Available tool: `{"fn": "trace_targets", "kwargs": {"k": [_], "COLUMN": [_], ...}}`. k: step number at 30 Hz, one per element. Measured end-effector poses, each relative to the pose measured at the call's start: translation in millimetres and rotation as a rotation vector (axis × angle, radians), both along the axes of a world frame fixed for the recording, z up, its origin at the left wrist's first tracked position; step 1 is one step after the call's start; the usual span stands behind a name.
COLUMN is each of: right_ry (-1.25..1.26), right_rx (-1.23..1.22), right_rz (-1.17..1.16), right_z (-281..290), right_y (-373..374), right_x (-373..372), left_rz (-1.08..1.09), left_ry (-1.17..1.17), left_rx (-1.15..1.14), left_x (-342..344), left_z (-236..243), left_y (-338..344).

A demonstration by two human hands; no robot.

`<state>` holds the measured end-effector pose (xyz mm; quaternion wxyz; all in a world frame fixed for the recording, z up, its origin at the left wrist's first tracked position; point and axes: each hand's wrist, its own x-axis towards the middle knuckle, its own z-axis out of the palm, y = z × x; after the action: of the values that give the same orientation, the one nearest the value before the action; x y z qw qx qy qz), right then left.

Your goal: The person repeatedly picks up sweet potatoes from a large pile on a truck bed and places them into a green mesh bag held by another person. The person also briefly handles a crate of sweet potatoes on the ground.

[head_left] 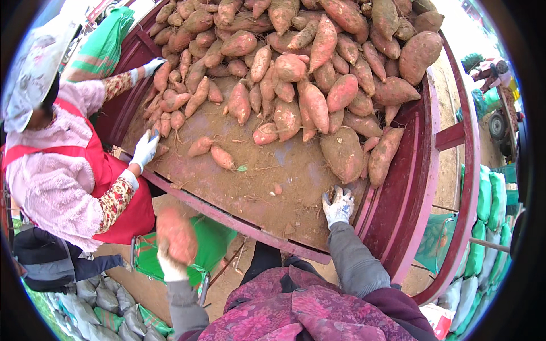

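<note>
My left hand [170,261] grips a large, motion-blurred sweet potato [177,230] over an open green bag [206,244] on a metal stand, below the bed's edge. My right hand [338,206], in a white soiled glove, is curled on the dirt-covered truck bed [264,193] at something small and brown that I cannot make out, below a large sweet potato [341,153]. A heap of sweet potatoes [293,68] fills the far part of the bed, with a few loose ones [223,157] nearer me.
At left a co-worker [74,165] reaches into the bed with gloved hands. Red metal rails [466,142] bound the right side. Filled sacks lie at lower left [108,301] and right [483,193]. Further right are another person [495,71] and a wheel [496,122].
</note>
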<state>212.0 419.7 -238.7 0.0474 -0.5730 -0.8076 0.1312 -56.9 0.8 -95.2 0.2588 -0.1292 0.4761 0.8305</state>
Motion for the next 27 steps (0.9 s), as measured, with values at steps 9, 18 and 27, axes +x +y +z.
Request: {"fn": "trace_targets", "kwargs": {"k": [9, 18, 27], "right_ry": [-0.020, -0.026, -0.011], "right_rx": [0.017, -0.031, 0.009], "right_rz": [0.003, -0.018, -0.026], "right_z": [1.6, 2.4, 3.8], "right_y": [-0.8, -0.4, 1.5], "right_x": [-1.8, -3.4, -6.5], "left_rz": [0.583, -0.495, -0.817], "left_ry": [-0.153, 0.583, 1.110], "left_rx": [-0.701, -0.636, -1.397], "left_x": [42.5, -20.9, -31.7], "left_z": [-37.7, -47.3, -65.1], "left_y": [-127.3, 238.1, 498.6]}}
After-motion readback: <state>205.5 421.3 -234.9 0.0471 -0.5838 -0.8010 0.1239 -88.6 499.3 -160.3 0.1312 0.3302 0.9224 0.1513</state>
